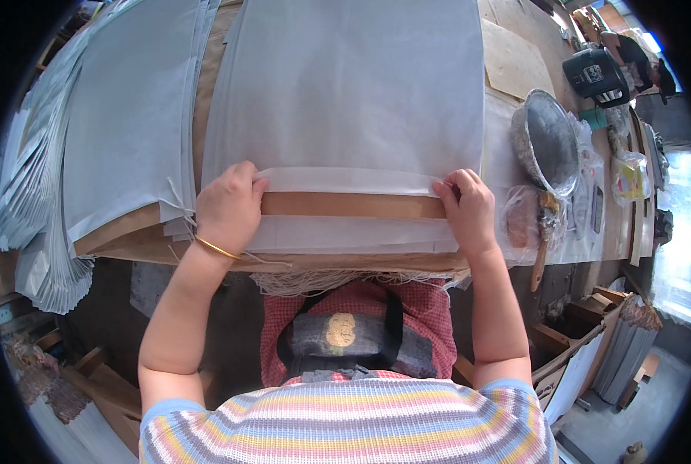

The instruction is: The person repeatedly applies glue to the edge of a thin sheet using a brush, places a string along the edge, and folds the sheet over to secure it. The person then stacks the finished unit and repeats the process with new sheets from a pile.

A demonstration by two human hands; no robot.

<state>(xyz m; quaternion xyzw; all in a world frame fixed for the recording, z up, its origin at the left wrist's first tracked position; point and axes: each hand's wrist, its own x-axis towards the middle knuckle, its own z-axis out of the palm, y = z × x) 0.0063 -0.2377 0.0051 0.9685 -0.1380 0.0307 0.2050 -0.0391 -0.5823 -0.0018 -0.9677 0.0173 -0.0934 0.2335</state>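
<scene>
A stack of large, pale grey-white sheets (353, 93) lies on the table in front of me. Along the top sheet's near edge runs a whitish folded band (349, 180), and just below it a brown strip (353, 206) crosses from side to side. My left hand (228, 203), with a gold bangle at the wrist, pinches the band's left end between thumb and fingers. At the opposite end my right hand (470, 209) pinches the same band. Another pale sheet (345, 239) shows between the brown strip and the table's front edge.
More sheets (133, 116) are stacked at left, fanned out toward the rim. On the right are a metal basin (550, 143), a wooden-handled brush (543, 243) and clear plastic bags (520, 220). Farther back are a black bucket (595, 76) and another person (646, 66). Pale strings (322, 283) hang below the front edge.
</scene>
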